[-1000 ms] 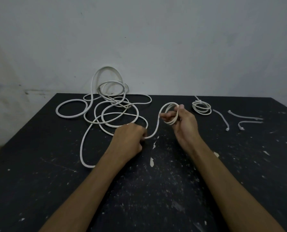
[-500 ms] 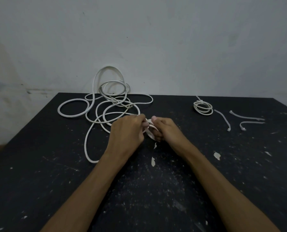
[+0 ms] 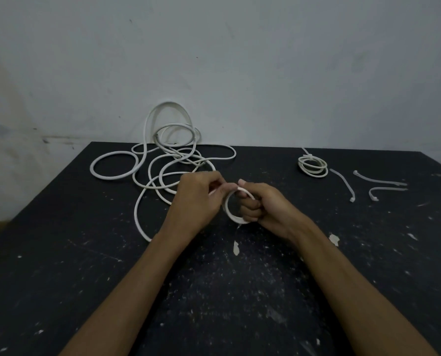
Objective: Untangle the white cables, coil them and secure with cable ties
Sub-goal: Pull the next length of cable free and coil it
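A tangle of white cable (image 3: pixel 168 160) lies at the back left of the black table (image 3: pixel 60 253), with one loop propped against the wall. My right hand (image 3: pixel 263 205) is closed on a small coil (image 3: pixel 231 209) wound from that cable. Close beside it on the left, my left hand (image 3: pixel 198 199) pinches the cable strand where it feeds into the coil. A finished small coil (image 3: pixel 313 167), tied, rests at the back right. Three loose white cable ties (image 3: pixel 342 183) (image 3: pixel 378 179) (image 3: pixel 381 191) lie to its right.
The table is speckled with pale paint flecks, and its far edge meets a grey wall (image 3: pixel 240 60). A long cable loop (image 3: pixel 139 214) trails toward the front left of my left hand.
My hands have come together from about a hand's width apart. The coil moved left and nearer with my right hand, and the slack strand between the hands has been taken up.
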